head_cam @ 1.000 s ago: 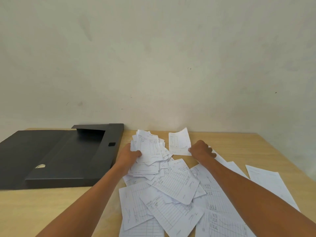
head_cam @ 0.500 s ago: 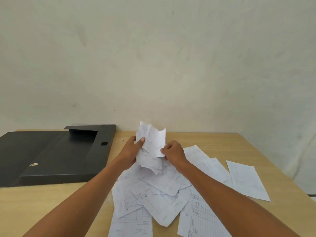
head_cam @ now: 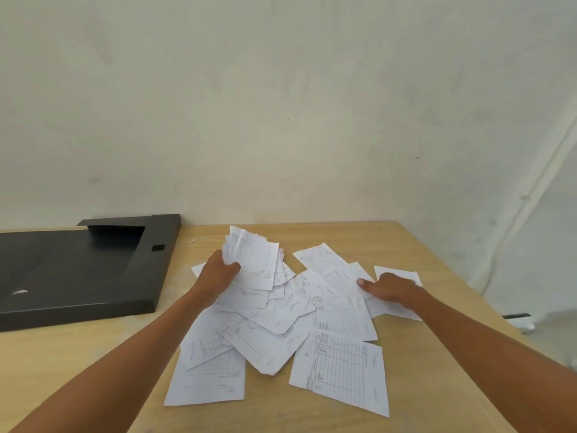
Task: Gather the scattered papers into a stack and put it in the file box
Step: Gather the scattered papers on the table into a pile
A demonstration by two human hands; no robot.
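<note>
White printed papers [head_cam: 340, 364] lie scattered over the middle of the wooden table [head_cam: 437, 385]. My left hand [head_cam: 218, 273] grips a bunch of gathered papers [head_cam: 256, 260], tilted up off the table. My right hand [head_cam: 390, 287] lies flat, fingers spread, on a loose sheet [head_cam: 402, 273] at the right side of the spread. The black file box [head_cam: 78, 276] lies open and flat at the left, apart from the papers.
A pale wall stands right behind the table. The table's right edge runs diagonally close to my right arm, with floor and a small object beyond it. Bare wood shows in front of the file box at the lower left.
My right hand has let go of the bunch and moved right onto a loose sheet. My left hand keeps the bunch alone. The view has shifted right.
</note>
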